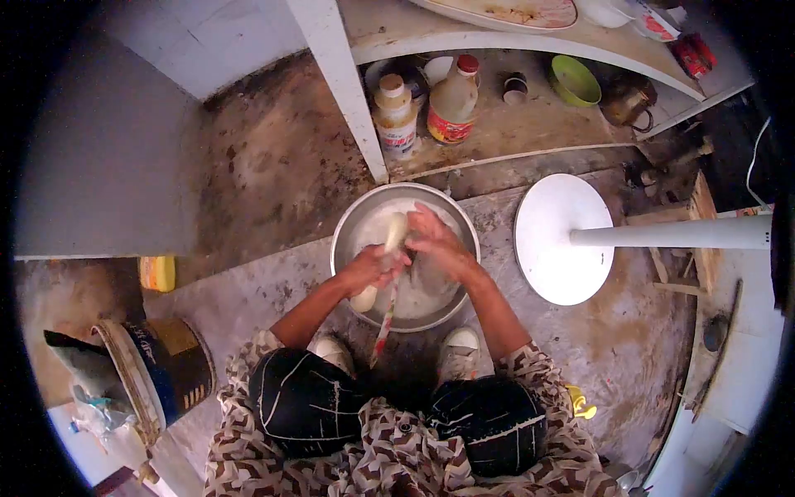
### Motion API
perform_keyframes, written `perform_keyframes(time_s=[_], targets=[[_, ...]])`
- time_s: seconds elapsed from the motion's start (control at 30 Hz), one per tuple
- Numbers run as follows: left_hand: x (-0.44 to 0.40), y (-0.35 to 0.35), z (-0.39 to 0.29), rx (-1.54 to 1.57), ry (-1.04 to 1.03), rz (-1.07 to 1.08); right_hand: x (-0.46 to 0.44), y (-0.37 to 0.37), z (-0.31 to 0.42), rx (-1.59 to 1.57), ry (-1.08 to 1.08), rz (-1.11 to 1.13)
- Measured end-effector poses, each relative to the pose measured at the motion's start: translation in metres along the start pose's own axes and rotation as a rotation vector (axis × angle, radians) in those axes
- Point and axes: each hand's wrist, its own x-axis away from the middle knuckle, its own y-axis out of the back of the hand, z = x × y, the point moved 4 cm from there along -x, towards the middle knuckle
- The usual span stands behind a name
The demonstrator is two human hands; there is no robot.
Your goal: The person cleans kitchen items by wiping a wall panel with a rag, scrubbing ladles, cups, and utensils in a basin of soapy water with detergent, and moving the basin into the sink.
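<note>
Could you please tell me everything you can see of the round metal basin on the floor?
The metal basin is round and wide, with a silvery rim and sloping wall. It stands upright on the floor, just ahead of the shoes. Its inside looks cloudy and whitish, perhaps with liquid. The left hand and right hand are over it, partly hiding the interior; whether they touch it is unclear.

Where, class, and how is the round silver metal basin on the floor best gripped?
Probably the rim of the basin, gripped from left and right: it is wide and open-topped, and the white shelf post looks close behind its far edge.
</note>
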Motion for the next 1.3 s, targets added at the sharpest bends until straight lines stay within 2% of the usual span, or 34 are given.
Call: perform_keyframes(time_s=[0.07,0.1,0.13,0.17,0.2,0.23,0.33,0.37,0.47,0.5,0.6,0.63,0.73,0.83,0.87,0.93,0.97,1.03,1.07,1.1,1.17,1.23,1.3], targets=[[0.005,-0.014,-0.006,0.053,0.018,0.138,0.001,-0.007,0.019,-0.288,-0.041,-0.024],[0.005,-0.019,-0.007,0.067,0.046,0.166,0.004,-0.013,0.031,-0.348,-0.035,0.054],[0.006,-0.022,-0.008,0.082,0.073,0.193,0.003,-0.012,0.03,-0.337,-0.072,0.038],[0.01,-0.023,-0.015,0.018,-0.042,0.205,0.004,-0.011,0.028,-0.327,-0.112,0.023],[0.01,-0.02,-0.012,0.027,-0.02,0.193,0.004,-0.012,0.026,-0.319,-0.154,0.009],[0.008,-0.017,-0.007,0.036,0.002,0.182,0.002,-0.009,0.018,-0.48,-0.099,-0.113],[0.011,-0.011,-0.001,0.005,0.052,0.166,-0.008,0.018,-0.001,-0.545,-0.088,-0.284],[0.011,-0.008,0.003,-0.033,0.065,0.152,-0.003,0.025,0.007,-0.523,-0.133,-0.32],[0.01,-0.007,0.008,-0.044,0.108,0.12,-0.01,0.022,-0.002,-0.414,-0.08,-0.302],[0.01,-0.007,0.007,-0.031,0.124,0.11,-0.011,0.018,-0.003,-0.376,-0.06,-0.263],[0.001,0.003,0.012,-0.021,-0.002,-0.004,-0.006,0.002,0.013,0.145,0.009,-0.059],[0.002,0.011,0.01,-0.018,0.046,-0.102,-0.001,-0.005,0.018,0.083,-0.159,0.071],[-0.005,0.034,0.025,0.226,0.062,-0.214,-0.003,-0.011,0.007,0.26,-0.07,0.156],[-0.007,0.035,0.021,0.633,-0.098,-0.186,-0.002,-0.01,0.01,0.193,-0.058,-0.026],[-0.006,0.032,0.017,0.657,-0.093,-0.167,-0.001,-0.011,0.011,0.168,-0.052,-0.095],[-0.003,0.022,0.004,0.706,-0.085,-0.129,0.002,-0.034,0.011,0.345,0.261,-0.073],[-0.004,0.024,0.007,0.657,-0.072,-0.178,0.005,-0.042,0.013,0.432,0.419,-0.062],[-0.006,0.03,0.018,0.557,-0.043,-0.278,0.011,-0.047,0.036,0.498,0.256,0.152],[-0.006,0.033,0.021,0.586,-0.031,-0.302,0.01,-0.042,0.04,0.461,0.191,0.142],[-0.006,0.037,0.023,0.614,-0.018,-0.327,0.009,-0.037,0.045,0.424,0.127,0.129],[-0.009,0.048,0.034,0.695,0.022,-0.33,-0.012,-0.007,0.051,0.224,0.04,-0.127],[-0.006,0.04,0.028,0.747,-0.012,-0.277,-0.029,0.022,0.078,0.181,0.14,-0.374],[-0.006,0.037,0.027,0.77,-0.021,-0.244,-0.046,0.03,0.106,0.315,0.244,-0.394]])
